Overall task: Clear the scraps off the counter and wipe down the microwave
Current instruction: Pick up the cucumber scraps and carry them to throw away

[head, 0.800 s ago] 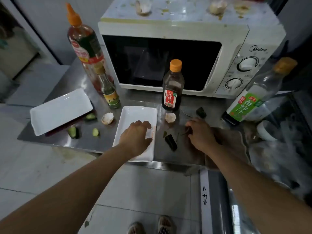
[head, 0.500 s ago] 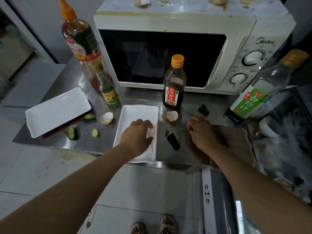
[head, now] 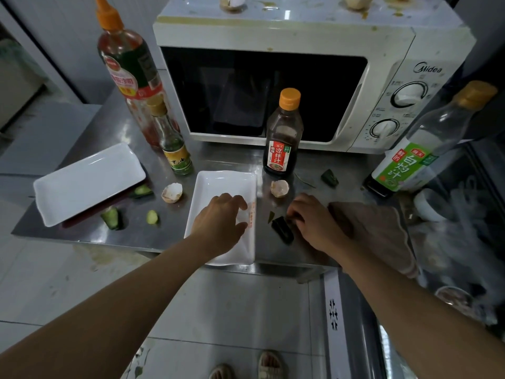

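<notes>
Counter (head: 90, 140): scraps lie scattered on it. We rest our left hand (head: 218, 224), fingers relaxed, in the near white tray (head: 218, 184). Our right hand (head: 314, 221) has curled fingers at the dark peel (head: 282, 231); we cannot tell if it grips. Eggshell (head: 279, 187) just beyond; cucumber bits (head: 111, 218) left. Microwave (head: 273, 31) far, top stained, shells on it. Risk: a loose pinch drops the peel to the floor; a careless reach tips the sauce bottle (head: 282, 132).
</notes>
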### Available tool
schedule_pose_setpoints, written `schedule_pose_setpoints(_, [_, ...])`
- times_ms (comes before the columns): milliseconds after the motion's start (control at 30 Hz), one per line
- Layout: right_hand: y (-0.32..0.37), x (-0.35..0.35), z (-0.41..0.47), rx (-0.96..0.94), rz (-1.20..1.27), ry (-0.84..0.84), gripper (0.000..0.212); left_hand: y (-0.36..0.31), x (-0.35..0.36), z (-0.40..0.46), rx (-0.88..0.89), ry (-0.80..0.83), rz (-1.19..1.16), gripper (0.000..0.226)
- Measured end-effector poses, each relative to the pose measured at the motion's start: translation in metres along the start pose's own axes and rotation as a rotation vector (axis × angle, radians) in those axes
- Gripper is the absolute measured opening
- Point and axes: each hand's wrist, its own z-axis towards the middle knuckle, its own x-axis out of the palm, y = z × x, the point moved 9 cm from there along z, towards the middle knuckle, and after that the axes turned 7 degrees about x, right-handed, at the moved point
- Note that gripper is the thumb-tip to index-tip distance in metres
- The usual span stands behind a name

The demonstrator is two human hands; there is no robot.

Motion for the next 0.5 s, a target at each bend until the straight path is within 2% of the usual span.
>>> schedule_pose_setpoints(267, [-0.0076, -0.0051, 0.0012, 0.047, -0.071, 0.003, 0.004, -0.0024, 0.0006, -0.0001, 0.005, 0.007, -0.005, 0.036])
schedule_pose_setpoints(500, [-0.0095, -0.0104, -0.0005, 0.051, -0.167, -0.069, 0.008, -0.006, -0.0024, 0.0077, 0.0, 0.009, -0.006, 0.036])
